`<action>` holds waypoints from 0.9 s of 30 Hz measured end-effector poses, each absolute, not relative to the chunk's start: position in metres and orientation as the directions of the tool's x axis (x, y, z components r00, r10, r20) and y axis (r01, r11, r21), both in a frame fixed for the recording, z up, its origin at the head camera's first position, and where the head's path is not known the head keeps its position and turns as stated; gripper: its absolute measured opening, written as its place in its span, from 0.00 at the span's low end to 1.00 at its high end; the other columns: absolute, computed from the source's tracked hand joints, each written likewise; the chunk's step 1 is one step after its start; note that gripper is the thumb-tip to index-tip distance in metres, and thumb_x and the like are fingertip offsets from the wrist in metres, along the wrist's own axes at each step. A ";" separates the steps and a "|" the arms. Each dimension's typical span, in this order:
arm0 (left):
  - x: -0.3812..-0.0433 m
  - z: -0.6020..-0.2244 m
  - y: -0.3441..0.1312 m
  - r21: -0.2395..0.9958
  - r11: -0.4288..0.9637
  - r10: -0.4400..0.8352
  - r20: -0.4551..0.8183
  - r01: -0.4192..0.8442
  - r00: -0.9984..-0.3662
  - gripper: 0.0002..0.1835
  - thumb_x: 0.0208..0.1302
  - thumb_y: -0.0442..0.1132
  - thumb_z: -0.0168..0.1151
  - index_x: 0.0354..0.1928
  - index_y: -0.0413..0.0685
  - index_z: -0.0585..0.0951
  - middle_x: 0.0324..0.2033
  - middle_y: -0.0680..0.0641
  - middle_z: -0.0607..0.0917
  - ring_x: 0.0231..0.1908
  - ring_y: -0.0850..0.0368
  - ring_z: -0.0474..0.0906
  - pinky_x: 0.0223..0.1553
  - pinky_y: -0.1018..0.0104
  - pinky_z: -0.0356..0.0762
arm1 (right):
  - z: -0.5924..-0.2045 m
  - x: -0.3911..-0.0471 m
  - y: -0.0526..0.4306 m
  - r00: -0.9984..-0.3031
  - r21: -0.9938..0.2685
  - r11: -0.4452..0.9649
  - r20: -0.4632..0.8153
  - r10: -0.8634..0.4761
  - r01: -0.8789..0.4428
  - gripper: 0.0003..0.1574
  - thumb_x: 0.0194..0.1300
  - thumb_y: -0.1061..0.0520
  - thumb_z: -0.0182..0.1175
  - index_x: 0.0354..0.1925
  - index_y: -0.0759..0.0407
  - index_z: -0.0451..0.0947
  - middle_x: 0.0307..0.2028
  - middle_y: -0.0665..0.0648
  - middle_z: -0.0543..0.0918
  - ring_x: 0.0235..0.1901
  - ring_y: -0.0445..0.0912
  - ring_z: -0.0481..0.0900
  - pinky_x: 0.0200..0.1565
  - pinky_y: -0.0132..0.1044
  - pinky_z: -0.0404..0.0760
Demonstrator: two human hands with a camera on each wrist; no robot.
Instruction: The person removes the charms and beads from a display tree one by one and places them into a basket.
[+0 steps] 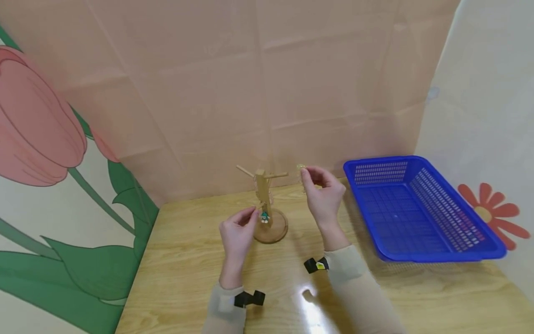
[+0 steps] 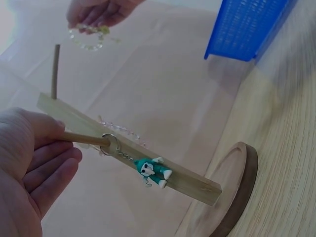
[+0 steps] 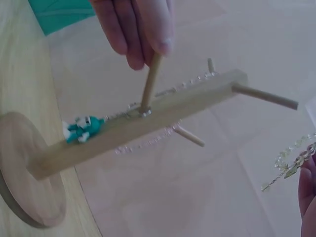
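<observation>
A wooden peg stand (image 1: 262, 185) on a round base (image 1: 278, 232) stands upright on the table. My left hand (image 1: 237, 234) pinches the end of one lower peg (image 2: 84, 138). On that peg hangs a keychain figure (image 2: 150, 169) in green and white, its metal ring up against the post. My right hand (image 1: 325, 197), raised right of the stand, holds a bracelet (image 3: 296, 158) of clear and yellowish beads between thumb and fingers; a short chain dangles from it. Strings of pinkish beads (image 3: 148, 144) hang from other pegs behind the post.
To the right a blue plastic basket (image 1: 400, 218) with slotted sides sits on the wood-grain table (image 1: 175, 273). A pinkish cloth (image 1: 208, 93) covers the back wall, close behind the stand. Flower-printed sheets (image 1: 104, 273) line both sides.
</observation>
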State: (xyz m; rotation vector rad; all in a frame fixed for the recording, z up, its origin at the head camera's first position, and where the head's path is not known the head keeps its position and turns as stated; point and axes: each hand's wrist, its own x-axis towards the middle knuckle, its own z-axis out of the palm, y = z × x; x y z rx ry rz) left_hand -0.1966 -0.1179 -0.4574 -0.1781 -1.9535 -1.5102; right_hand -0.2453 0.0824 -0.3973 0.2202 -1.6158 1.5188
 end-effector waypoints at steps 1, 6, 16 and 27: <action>-0.194 -0.454 -0.117 0.814 0.326 -0.273 0.569 0.482 -0.776 0.04 0.61 0.20 0.75 0.37 0.25 0.89 0.33 0.34 0.91 0.32 0.37 0.91 0.35 0.62 0.91 | -0.400 -0.248 0.086 -0.598 -0.722 0.237 0.679 0.427 -0.651 0.05 0.65 0.70 0.74 0.38 0.74 0.88 0.32 0.70 0.89 0.28 0.32 0.81 0.33 0.21 0.80; -0.189 -0.449 -0.114 0.811 0.328 -0.268 0.572 0.485 -0.776 0.04 0.62 0.20 0.74 0.39 0.26 0.89 0.34 0.34 0.91 0.32 0.37 0.91 0.35 0.59 0.91 | -0.405 -0.255 0.108 -0.613 -0.735 0.218 0.663 0.429 -0.642 0.06 0.66 0.67 0.75 0.40 0.70 0.89 0.34 0.64 0.91 0.30 0.35 0.84 0.35 0.23 0.82; -0.189 -0.448 -0.114 0.815 0.315 -0.262 0.567 0.486 -0.781 0.04 0.63 0.21 0.74 0.39 0.25 0.89 0.34 0.34 0.91 0.33 0.36 0.91 0.36 0.46 0.91 | -0.378 -0.243 0.142 -0.659 -0.760 0.213 0.642 0.393 -0.613 0.08 0.69 0.64 0.74 0.44 0.68 0.90 0.34 0.49 0.90 0.31 0.38 0.83 0.31 0.24 0.79; -0.205 -0.474 -0.128 0.798 0.343 -0.234 0.584 0.496 -0.777 0.04 0.68 0.32 0.76 0.41 0.39 0.93 0.36 0.43 0.93 0.35 0.49 0.92 0.38 0.67 0.90 | -0.341 -0.238 0.178 -0.781 -0.831 -0.002 0.522 0.344 -0.556 0.10 0.70 0.60 0.74 0.44 0.67 0.89 0.33 0.52 0.91 0.33 0.43 0.87 0.37 0.27 0.85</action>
